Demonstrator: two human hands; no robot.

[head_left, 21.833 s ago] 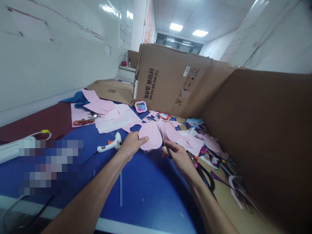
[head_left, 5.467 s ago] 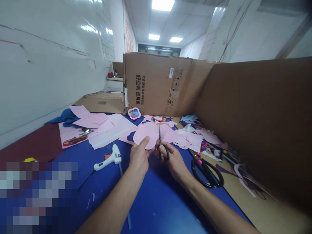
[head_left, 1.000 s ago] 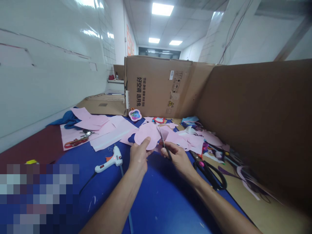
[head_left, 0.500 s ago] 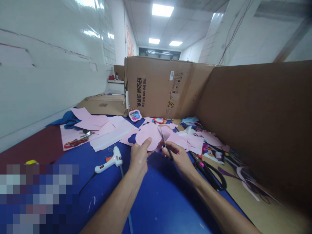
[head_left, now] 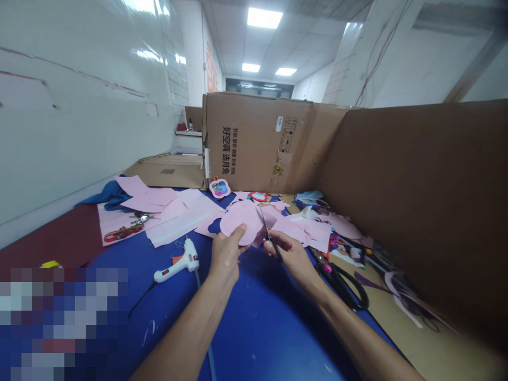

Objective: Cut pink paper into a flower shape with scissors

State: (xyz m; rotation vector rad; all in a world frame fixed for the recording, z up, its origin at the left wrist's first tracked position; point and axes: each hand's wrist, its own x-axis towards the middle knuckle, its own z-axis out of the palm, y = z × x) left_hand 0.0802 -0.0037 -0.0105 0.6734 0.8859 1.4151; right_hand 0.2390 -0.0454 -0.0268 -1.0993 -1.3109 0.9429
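My left hand (head_left: 229, 248) is closed on a rounded pink sheet (head_left: 238, 219), its thumb pressed on the top face. In my right hand (head_left: 286, 251) is a small pair of black-handled scissors (head_left: 273, 246), fingers closed round the handles. The blades point up and away, at the right edge of the pink sheet, beside a pink flap. Whether the blades are parted is hard to make out. A white glue gun (head_left: 178, 264) with an orange trigger lies left of my left hand. Large black-handled scissors (head_left: 345, 283) lie right of my right wrist.
Pink sheets (head_left: 182, 211) and metal snips with a red handle (head_left: 125, 232) lie at the left. A flower-shaped piece (head_left: 219, 188) leans near the cardboard box (head_left: 254, 143). Several scraps and strips lie on the right, along the cardboard wall (head_left: 416, 201). The table is blue (head_left: 246, 328).
The pink sheet and my left hand have shifted very slightly to the left. My right hand and the small scissors look nearly unmoved.
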